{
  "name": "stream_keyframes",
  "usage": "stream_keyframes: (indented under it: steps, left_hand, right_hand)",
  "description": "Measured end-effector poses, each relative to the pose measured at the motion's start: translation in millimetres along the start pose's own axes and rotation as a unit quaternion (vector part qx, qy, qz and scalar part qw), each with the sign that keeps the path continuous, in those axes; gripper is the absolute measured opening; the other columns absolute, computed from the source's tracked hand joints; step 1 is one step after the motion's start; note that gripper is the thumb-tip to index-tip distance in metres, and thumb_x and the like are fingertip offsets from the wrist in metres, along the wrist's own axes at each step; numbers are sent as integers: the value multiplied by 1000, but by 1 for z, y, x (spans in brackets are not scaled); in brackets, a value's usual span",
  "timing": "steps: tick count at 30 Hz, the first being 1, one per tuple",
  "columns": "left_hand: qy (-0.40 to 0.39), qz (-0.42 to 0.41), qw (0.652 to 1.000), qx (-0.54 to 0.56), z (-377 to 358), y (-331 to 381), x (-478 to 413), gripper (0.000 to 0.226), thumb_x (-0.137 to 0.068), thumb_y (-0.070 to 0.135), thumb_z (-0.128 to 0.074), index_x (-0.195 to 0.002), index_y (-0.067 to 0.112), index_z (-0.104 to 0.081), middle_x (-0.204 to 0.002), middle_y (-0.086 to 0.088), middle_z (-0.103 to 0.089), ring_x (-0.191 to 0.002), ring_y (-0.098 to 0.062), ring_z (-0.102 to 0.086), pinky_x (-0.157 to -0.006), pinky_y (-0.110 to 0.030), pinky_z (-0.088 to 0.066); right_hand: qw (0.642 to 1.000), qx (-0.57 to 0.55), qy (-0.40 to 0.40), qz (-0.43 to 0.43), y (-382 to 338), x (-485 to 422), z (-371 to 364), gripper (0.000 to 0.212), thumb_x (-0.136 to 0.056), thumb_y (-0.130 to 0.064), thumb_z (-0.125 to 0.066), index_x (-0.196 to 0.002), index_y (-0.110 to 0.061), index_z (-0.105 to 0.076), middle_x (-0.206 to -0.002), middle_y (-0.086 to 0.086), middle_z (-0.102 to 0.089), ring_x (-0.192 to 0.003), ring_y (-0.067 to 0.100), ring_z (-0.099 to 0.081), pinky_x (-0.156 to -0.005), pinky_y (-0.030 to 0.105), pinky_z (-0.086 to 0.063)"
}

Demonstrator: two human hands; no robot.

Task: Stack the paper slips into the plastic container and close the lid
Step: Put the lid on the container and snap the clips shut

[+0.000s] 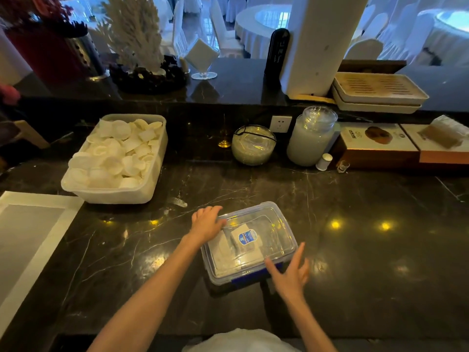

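A clear plastic container (pixel 281 229) with blue side clips sits on the dark marble counter in front of me. Its transparent lid (pixel 269 224), marked with a blue-and-white sticker, lies on top. White paper slips (pixel 223 252) show through the lid inside the box. My left hand (pixel 206 222) rests flat on the lid's far-left corner. My right hand (pixel 289 273) hovers at the near-right edge with fingers spread, the fingertips touching the rim by the blue clip. Neither hand holds anything.
A large white tub (pixel 142 191) heaped with round white paper pieces stands at the back left. A white tray (pixel 38 224) lies at the left edge. A glass bowl (pixel 253 146), a glass jar (pixel 312 138) and boxes (pixel 375 146) line the back wall.
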State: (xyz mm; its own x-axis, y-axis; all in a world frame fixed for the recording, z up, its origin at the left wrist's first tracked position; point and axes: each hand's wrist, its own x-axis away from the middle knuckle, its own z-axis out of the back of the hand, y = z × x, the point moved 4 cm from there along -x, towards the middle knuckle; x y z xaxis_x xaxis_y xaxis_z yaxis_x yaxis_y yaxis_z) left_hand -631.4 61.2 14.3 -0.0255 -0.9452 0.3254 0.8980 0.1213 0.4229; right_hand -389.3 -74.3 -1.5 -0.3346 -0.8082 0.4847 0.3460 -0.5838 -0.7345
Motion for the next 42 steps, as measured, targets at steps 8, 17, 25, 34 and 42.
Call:
stream_keyframes:
  steps: [8,17,25,34,42]
  left_hand:
    - [-164,47,967,187,4,1,-23,69,-95,22,-62,-153,9,-28,-157,-15,-34,-142,-29,-38,-117,-40,-32]
    - [-126,208,909,338,-23,-35,31,93,-90,30,-68,-157,22,-6,-158,-17,-30,-138,-37,-42,-101,-48,-49]
    - [-128,274,738,604,-70,-42,79,108,-63,51,-87,-150,19,-30,-121,-5,-65,-107,-22,-66,-78,-38,-60]
    - [3,200,780,593,-57,-33,74,83,-77,27,-82,-146,14,-39,-118,-3,-65,-103,-18,-69,-82,-31,-61]
    - [40,151,875,459,-50,-18,71,57,-94,29,-63,-146,25,-41,-127,-5,-36,-122,-21,-48,-112,-46,-42]
  right_hand:
    - [958,-243,-110,-108,8,-15,-30,91,-85,-44,-67,-154,-41,-8,-156,9,-36,-142,35,-39,-109,55,-40]
    - [971,-218,-57,-83,-59,-103,-34,95,-82,-45,-74,-155,-18,-20,-153,15,-41,-134,32,-48,-110,51,-42]
    - [995,-62,-44,65,-84,-103,-33,68,-96,-41,-56,-154,-15,-29,-154,15,-40,-139,32,-43,-109,48,-41]
    - [989,-113,-86,27,-40,-73,-41,70,-95,-41,-58,-154,-20,-27,-152,14,-42,-130,29,-52,-78,28,-54]
    - [985,-144,-86,30,-35,-77,-43,70,-92,-42,-62,-151,-17,-34,-143,11,-52,-100,13,-59,-59,13,-50]
